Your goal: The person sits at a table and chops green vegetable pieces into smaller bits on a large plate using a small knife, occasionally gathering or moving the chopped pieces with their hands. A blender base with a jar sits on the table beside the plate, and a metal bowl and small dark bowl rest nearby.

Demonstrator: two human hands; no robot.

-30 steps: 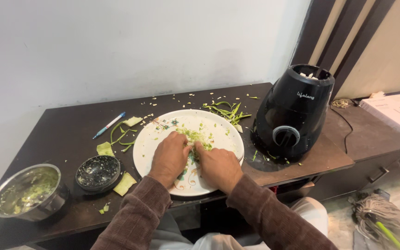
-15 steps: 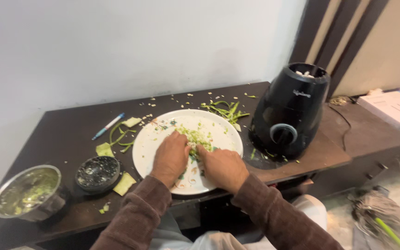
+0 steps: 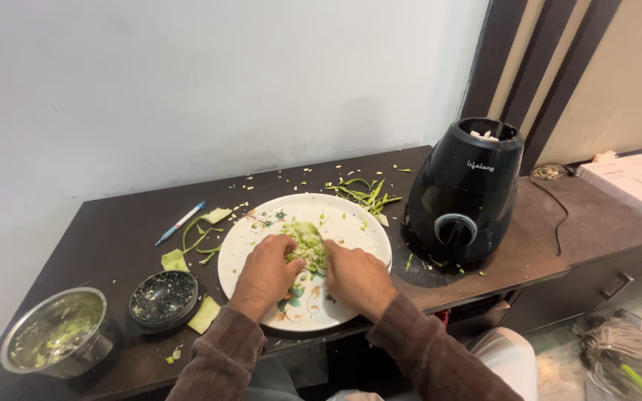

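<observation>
On the plate, chopped greens are cupped between left hand and right hand, fingers curled round; most gathered, scraps left on the table.

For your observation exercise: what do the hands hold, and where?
Both hands, left and right, cup the chopped greens from either side on the plate.

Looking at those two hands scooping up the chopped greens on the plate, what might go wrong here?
The plate overhangs the table edge near the person, so pressing from the left hand and right hand might tip it. The chopped greens could scatter; bits already litter the table. The steel bowl sits close to the front corner and might be knocked.
</observation>
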